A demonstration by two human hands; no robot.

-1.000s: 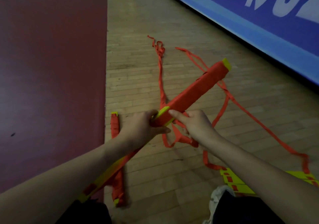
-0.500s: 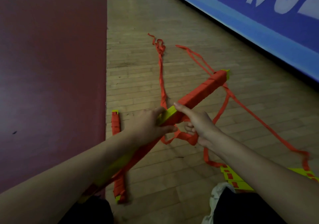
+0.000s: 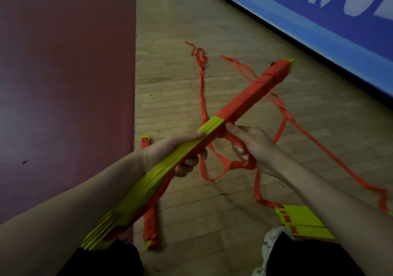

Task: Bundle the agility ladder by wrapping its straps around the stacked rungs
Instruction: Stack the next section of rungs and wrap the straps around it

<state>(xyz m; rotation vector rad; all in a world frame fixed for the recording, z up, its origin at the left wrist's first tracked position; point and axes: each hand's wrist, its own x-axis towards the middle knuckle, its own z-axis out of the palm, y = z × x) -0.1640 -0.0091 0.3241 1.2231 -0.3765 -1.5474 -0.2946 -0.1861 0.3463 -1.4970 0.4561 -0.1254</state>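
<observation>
The wooden floor (image 3: 234, 31) fills the middle of the view. A dark red surface (image 3: 63, 73) covers the left side, and a blue banner (image 3: 319, 20) with white letters runs along the upper right.

The stacked rungs (image 3: 148, 182) are held in the air above the floor. They lie diagonally, from the lower left near the person's body up to the upper right. The far half is covered with wrapped orange strap, while the near half shows bare yellow edges. Loose straps (image 3: 319, 146) trail over the floor behind and to the right of the stack, partly tangled.

A second wrapped bundle (image 3: 150, 222) lies on the floor under the stack, close to the edge of the red surface. Some flat yellow rungs (image 3: 306, 218) lie on the floor at the lower right.

The left hand (image 3: 170, 148) grips the stack near its middle, thumb on top and fingers curled below. The right hand (image 3: 255, 146) holds a strap with curled fingers, and its index finger touches the stack where the wrapping ends. A light shoe (image 3: 272, 243) shows at the bottom.
</observation>
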